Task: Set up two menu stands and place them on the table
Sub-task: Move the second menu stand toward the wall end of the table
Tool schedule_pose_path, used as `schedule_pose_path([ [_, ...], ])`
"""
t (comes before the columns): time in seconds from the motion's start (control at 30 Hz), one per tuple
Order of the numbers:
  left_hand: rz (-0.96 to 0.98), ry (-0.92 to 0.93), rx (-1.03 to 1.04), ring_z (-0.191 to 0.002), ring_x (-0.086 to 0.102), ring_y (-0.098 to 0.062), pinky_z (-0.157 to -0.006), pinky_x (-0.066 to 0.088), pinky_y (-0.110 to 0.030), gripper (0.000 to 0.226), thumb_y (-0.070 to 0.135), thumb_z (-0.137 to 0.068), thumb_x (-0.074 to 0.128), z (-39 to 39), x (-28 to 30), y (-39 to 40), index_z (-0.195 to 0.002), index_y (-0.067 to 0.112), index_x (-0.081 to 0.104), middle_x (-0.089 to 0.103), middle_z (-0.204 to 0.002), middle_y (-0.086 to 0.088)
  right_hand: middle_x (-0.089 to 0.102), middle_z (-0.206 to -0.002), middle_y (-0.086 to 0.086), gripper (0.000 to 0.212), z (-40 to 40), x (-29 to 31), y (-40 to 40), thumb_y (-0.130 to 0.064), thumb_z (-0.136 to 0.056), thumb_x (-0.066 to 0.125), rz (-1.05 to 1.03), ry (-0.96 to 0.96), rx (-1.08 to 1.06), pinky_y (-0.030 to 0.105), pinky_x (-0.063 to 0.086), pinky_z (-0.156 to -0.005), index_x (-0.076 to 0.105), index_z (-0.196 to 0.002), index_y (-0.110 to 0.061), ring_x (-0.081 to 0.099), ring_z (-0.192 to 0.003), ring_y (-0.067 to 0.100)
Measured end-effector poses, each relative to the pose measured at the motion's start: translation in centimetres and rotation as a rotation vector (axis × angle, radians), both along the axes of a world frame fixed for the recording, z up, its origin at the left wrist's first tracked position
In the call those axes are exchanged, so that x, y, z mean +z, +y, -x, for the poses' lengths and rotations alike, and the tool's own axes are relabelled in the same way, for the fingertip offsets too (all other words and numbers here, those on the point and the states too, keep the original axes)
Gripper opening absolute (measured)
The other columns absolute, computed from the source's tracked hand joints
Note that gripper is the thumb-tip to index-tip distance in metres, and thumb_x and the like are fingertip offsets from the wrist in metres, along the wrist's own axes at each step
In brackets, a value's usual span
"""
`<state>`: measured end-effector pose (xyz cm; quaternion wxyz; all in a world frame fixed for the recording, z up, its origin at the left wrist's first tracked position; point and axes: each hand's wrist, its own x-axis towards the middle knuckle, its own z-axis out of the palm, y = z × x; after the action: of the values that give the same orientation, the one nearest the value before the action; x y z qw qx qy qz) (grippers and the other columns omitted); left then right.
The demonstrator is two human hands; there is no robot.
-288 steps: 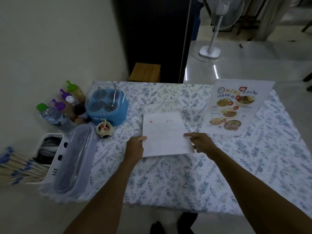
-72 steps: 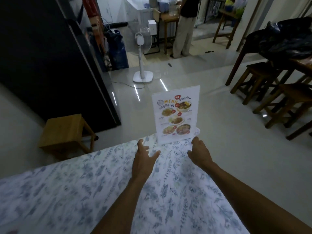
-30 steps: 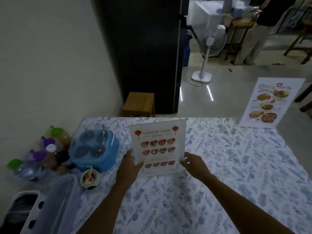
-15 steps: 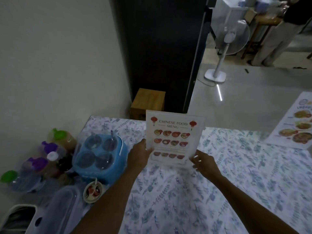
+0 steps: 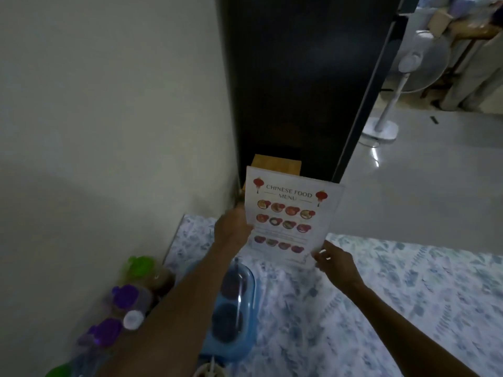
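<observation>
Capped bottles (image 5: 128, 297) stand by the wall, a blue container (image 5: 234, 308) beside them. The left hand (image 5: 232, 231) grips the menu stand's (image 5: 290, 217) left edge; the right hand (image 5: 336, 263) pinches its lower right corner, upright at the table's (image 5: 408, 295) far edge.

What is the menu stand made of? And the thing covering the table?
Menu stand: probably clear acrylic around a printed paper sheet; its edges look see-through and it stays stiff and flat. Table cover: maybe cloth or vinyl with a blue leaf print; too blurry to tell.
</observation>
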<state>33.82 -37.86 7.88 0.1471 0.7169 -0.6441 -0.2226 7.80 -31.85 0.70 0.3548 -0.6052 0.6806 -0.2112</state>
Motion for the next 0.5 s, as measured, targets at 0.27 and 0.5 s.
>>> schedule_pose_path([
  [0.27,0.036,0.061,0.157,-0.096,0.072,-0.032,-0.082,0.061,-0.046,0.042,0.036,-0.081,0.075,-11.3,-0.7,-2.1,-0.112,0.013,0.06,0.072,-0.111,-0.01,0.073,-0.098,0.003,0.02,-10.7,-0.8,-5.4,-0.026,-0.097,0.058,0.082,-0.038,0.092,0.028,0.059,-0.071,0.065,-0.113,-0.019,0.069,-0.079,0.013],
  [0.5,0.109,0.045,0.297,-0.097,0.072,-0.031,-0.085,0.059,-0.042,0.034,0.025,-0.084,0.074,-16.0,-1.4,-1.6,-0.112,0.006,0.066,0.074,-0.11,-0.014,0.068,-0.111,0.002,0.019,-17.0,-0.6,-8.5,-0.023,-0.096,0.058,0.063,-0.118,0.132,0.027,0.058,-0.073,0.064,-0.113,-0.018,0.067,-0.092,0.018],
])
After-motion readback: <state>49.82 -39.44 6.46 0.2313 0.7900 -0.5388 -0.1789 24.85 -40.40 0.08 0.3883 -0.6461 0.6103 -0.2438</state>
